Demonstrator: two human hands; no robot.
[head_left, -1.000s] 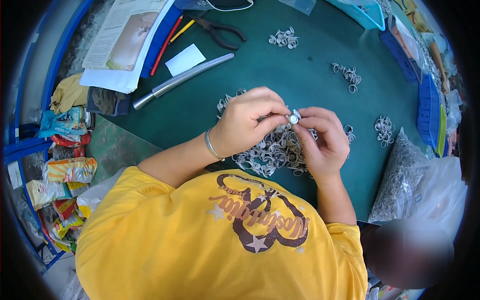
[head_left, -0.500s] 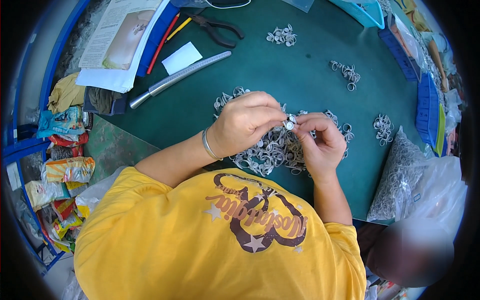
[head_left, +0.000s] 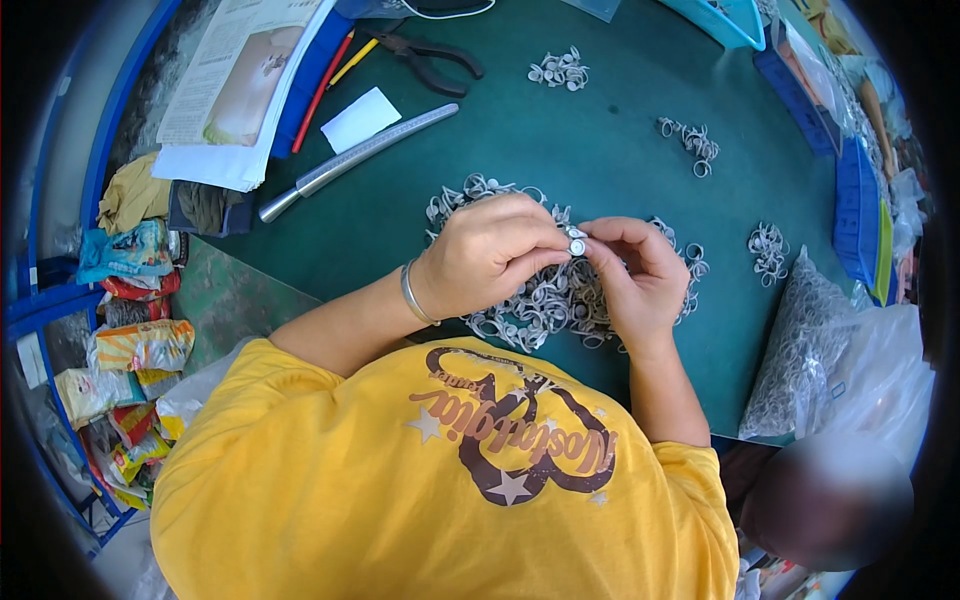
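Between the fingertips of both my hands is a small silver-grey ring (head_left: 576,244) with round, flat faces. My left hand (head_left: 495,245), a metal bangle on its wrist, pinches the ring from the left with thumb and forefinger. From the right, my right hand (head_left: 642,280) pinches the same ring, its other fingers curled. Both hands hover over a wide pile of similar grey rings (head_left: 550,300) on the green tabletop (head_left: 620,150), hiding part of it.
Three small ring clusters (head_left: 560,69) lie toward the far and right sides. A clear bag of rings (head_left: 795,350) stands at the right edge. At far left are a ring mandrel (head_left: 370,157), a white paper slip (head_left: 360,120), pliers (head_left: 435,62) and pencils (head_left: 322,90).
My hands still pinch the ring, which has shifted very slightly left. The fingers of my right hand have moved a little; the pile looks the same.
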